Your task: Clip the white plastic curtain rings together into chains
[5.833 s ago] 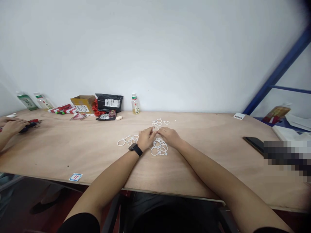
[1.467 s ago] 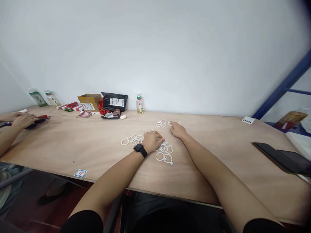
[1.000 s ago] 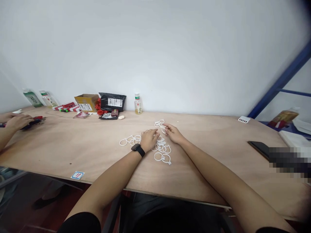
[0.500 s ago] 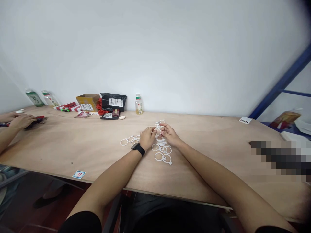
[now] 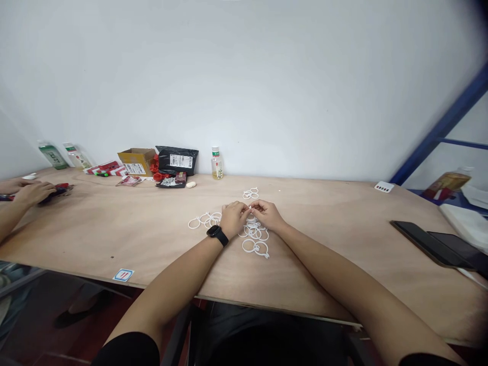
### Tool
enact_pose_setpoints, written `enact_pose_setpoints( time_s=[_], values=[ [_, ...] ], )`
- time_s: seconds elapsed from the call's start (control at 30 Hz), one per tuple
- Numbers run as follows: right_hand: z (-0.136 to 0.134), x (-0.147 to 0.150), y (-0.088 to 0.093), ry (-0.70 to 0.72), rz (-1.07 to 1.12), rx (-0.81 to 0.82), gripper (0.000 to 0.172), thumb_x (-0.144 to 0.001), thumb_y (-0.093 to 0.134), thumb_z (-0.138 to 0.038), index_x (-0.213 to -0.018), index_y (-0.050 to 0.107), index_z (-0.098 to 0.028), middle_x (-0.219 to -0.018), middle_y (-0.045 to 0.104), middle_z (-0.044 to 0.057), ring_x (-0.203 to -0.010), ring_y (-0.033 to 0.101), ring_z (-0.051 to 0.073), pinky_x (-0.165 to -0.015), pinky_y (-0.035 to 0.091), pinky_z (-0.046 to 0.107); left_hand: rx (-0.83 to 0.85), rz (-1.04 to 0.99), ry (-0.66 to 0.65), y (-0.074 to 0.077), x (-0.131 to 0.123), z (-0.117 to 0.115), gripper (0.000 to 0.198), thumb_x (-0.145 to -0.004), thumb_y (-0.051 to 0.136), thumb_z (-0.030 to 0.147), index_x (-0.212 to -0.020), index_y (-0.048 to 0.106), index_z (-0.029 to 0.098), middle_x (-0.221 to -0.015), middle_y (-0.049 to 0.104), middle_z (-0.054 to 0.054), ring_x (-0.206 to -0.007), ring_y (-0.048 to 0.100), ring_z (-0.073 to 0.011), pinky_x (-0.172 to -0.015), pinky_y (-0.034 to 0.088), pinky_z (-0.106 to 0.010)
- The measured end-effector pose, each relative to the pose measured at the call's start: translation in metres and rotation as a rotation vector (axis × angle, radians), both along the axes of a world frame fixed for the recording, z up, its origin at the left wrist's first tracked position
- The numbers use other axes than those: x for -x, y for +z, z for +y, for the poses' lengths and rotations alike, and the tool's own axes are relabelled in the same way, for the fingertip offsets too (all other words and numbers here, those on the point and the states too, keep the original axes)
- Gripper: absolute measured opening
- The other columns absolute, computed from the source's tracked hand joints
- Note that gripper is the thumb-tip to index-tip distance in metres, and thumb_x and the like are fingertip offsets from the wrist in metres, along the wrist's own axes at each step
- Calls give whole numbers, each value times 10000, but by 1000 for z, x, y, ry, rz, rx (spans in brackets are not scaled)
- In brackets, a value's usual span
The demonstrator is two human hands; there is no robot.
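Note:
My left hand, with a black watch on its wrist, and my right hand meet fingertip to fingertip over the wooden table. Both pinch a small white plastic ring between them. Just below my hands lies a chain of linked white rings. A second cluster of white rings lies left of my left hand. A small group of loose rings sits beyond my hands, toward the wall.
Another person's hands work on a red and black item at the far left. A cardboard box, a black bag, and bottles line the wall. Two dark phones lie at right, near a blue frame.
My right hand reached out to the far loose rings, took one, and came back. Both hands have drawn together over the chain, pinching the ring.

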State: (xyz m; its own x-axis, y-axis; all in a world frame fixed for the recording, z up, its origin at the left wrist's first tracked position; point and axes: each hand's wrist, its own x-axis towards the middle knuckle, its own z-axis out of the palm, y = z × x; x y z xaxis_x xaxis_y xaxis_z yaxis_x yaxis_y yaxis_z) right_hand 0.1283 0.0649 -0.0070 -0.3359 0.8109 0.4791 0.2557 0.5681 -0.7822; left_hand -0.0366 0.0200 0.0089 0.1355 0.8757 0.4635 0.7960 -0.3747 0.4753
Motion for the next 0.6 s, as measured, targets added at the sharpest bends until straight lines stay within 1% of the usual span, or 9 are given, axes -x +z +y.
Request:
enact_pose_setpoints(
  time_s=[0.1,0.23,0.4,0.53,0.6],
  values=[
    [-1,0,1,-21,-25,-10,153,-753,595,-252,-834,686,-159,-753,701,31,-638,627,138,-584,491,240,11,44,-7,0,-1,-1,197,-916,548,372,-865,640,206,-907,672,-25,-926,582,-196,-840,327,-349],
    [-2,0,2,-21,-33,-10,158,-708,557,-195,-790,688,-166,-717,695,13,-616,615,128,-563,469,223,10,75,-22,0,-1,-1,177,-912,557,361,-882,639,208,-909,671,-27,-937,581,-204,-835,322,-351],
    [2,1,2,-63,-45,-8,155,-640,528,-164,-703,670,-160,-615,634,-10,-539,533,108,-513,406,212,7,93,-48,-2,-2,-1,161,-914,552,339,-886,644,211,-924,674,-24,-939,581,-199,-827,315,-348],
    [8,7,2,-45,7,20,133,-619,491,-169,-612,624,-165,-583,602,-10,-543,511,113,-518,393,217,22,96,-12,-1,-4,-1,177,-918,542,351,-895,652,215,-920,678,-30,-936,582,-203,-826,311,-350],
    [11,11,3,-30,27,32,125,-616,486,-176,-598,609,-171,-580,592,-12,-551,510,117,-531,395,221,30,98,20,1,-4,-1,183,-921,531,346,-892,655,215,-916,680,-36,-940,581,-207,-828,307,-353]
  ],
)
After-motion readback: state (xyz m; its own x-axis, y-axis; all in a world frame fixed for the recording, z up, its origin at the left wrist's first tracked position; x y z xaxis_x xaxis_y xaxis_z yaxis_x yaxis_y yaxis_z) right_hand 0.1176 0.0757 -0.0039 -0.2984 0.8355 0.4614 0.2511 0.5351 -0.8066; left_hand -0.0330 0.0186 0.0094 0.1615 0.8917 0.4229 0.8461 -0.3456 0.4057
